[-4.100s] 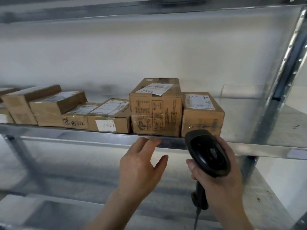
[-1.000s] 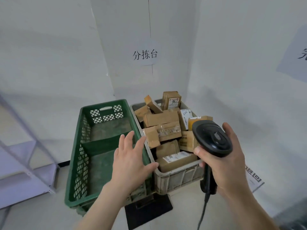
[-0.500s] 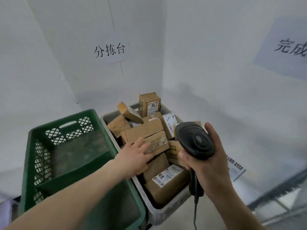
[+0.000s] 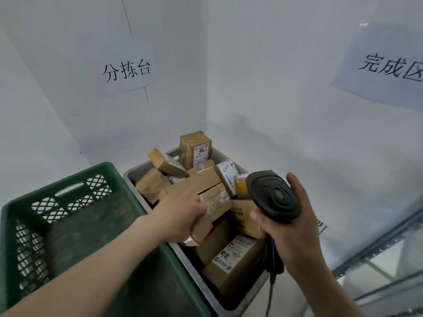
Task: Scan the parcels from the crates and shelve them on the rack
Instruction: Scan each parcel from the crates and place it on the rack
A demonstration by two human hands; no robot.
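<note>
A grey crate (image 4: 231,304) in the corner is piled with several cardboard parcels. My left hand (image 4: 180,218) reaches into it and grips a long taped cardboard parcel (image 4: 217,203) near the middle of the pile. My right hand (image 4: 290,232) holds a black barcode scanner (image 4: 272,196) by its handle, just right of the crate, with the cable hanging down. A larger labelled parcel (image 4: 233,264) lies at the crate's near end, and an upright one marked in pen (image 4: 195,148) stands at the far end.
A green lattice crate (image 4: 68,191) with nothing visible inside stands left of the grey one. White walls with two paper signs (image 4: 128,69) close off the corner. A metal rack frame (image 4: 377,255) shows at the lower right.
I turned from the rack shelf to the crates in the corner. My left hand went from hovering open above the green crate into the grey crate and closed on a parcel.
</note>
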